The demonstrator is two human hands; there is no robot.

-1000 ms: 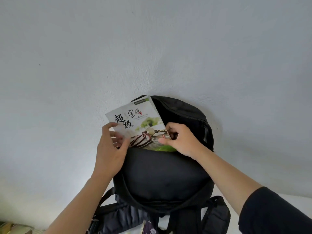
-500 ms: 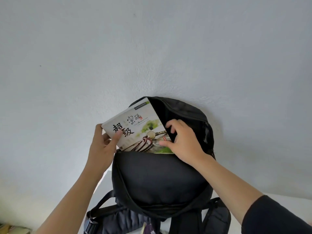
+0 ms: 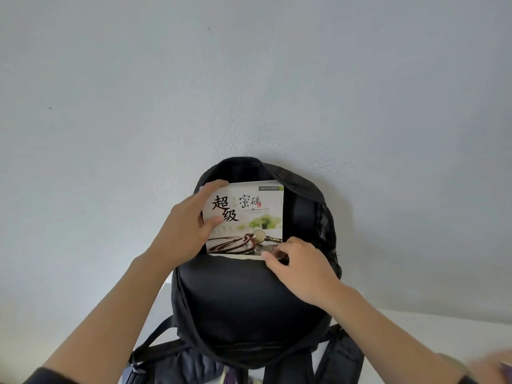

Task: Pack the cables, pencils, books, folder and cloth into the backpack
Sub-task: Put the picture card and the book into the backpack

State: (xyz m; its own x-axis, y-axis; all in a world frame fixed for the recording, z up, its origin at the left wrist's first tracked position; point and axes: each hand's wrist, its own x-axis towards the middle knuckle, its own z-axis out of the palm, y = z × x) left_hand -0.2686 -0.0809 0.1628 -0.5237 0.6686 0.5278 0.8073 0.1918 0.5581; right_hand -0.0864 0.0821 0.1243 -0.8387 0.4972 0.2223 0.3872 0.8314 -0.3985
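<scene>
A black backpack stands upright against the wall with its top zip open. A white book with black Chinese characters and a green picture sticks up out of the opening, upright and squared to the bag. My left hand grips the book's left edge, fingers behind and thumb on the cover. My right hand pinches the book's lower right corner at the front lip of the opening. The book's bottom edge sits at the lip. The inside of the bag is dark.
A pale wall fills the background right behind the backpack. The bag's straps hang down over a white surface. Some blurred items show at the bottom right corner.
The book has turned from tilted left to upright and now stands higher in the opening. My left hand moved up its left edge; my right hand dropped to the lower right corner.
</scene>
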